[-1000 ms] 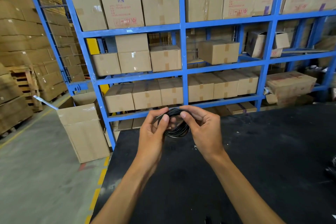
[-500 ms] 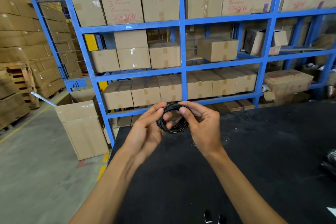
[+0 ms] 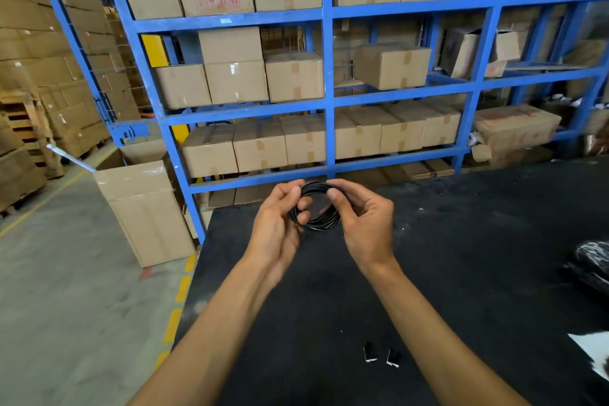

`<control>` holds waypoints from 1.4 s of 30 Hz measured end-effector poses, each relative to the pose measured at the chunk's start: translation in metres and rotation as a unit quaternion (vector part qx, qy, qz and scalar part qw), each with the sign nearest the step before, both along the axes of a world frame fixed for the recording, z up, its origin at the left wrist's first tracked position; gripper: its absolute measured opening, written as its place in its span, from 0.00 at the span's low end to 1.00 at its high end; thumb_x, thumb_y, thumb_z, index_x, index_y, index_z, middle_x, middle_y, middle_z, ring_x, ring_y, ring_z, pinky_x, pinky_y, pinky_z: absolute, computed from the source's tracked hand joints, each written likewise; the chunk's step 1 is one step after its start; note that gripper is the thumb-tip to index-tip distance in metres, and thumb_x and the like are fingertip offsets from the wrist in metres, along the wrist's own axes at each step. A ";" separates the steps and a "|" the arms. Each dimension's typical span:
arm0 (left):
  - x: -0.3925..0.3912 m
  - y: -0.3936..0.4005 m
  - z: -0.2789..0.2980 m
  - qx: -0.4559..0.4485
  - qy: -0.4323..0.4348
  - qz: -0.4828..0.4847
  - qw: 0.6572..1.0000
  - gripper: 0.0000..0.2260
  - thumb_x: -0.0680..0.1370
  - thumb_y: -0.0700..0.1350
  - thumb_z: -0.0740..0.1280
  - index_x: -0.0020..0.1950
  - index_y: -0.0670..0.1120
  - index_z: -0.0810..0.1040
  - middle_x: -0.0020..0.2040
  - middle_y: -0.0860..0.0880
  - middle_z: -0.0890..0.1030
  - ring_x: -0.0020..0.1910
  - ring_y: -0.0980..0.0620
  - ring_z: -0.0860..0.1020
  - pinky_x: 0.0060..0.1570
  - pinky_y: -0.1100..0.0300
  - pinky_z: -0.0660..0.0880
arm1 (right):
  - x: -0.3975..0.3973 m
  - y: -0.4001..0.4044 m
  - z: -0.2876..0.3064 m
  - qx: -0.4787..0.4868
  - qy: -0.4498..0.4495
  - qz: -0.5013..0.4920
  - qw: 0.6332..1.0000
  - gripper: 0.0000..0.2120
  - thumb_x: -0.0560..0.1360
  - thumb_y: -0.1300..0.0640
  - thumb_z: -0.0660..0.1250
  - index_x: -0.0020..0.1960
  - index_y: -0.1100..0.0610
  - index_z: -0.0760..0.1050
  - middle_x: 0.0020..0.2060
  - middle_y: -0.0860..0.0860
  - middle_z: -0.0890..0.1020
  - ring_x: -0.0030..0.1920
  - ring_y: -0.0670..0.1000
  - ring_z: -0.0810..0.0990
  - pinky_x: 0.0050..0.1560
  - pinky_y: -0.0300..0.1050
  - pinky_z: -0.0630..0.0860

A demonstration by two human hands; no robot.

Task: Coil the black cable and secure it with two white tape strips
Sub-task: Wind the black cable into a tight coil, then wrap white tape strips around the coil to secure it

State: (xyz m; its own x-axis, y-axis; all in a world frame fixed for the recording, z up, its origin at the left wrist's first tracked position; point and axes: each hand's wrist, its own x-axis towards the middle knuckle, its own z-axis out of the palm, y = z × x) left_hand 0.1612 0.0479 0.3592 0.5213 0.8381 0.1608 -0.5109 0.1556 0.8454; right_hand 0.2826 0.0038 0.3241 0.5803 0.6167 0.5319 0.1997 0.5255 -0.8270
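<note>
The black cable [image 3: 319, 221] is wound into a small round coil, held in the air above the far edge of the black table [image 3: 461, 241]. My left hand [image 3: 280, 224] grips the coil's left side with curled fingers. My right hand [image 3: 362, 221] pinches its right side, thumb on the top of the loop. Two small dark pieces with white edges [image 3: 382, 354], which look like the tape strips, lie on the table near me between my forearms.
Blue shelving [image 3: 326, 76] full of cardboard boxes stands just behind the table. An open cardboard box [image 3: 145, 211] sits on the concrete floor at the left. A black shiny bundle [image 3: 590, 264] and something white [image 3: 593, 346] lie at the table's right edge.
The coil has stayed between both hands while my left fingers shifted their hold on it. The view has tilted down, bringing the two small pieces on the table into sight.
</note>
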 end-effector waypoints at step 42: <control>0.041 0.047 -0.207 -0.098 0.143 -0.057 0.983 0.10 0.80 0.32 0.57 0.43 0.43 0.72 0.37 0.49 0.67 0.29 0.60 0.68 0.27 0.70 0.64 | 0.122 0.014 -0.306 -0.537 -0.574 0.183 0.591 0.22 0.73 0.67 0.66 0.62 0.49 0.78 0.60 0.50 0.78 0.64 0.55 0.75 0.55 0.51 0.76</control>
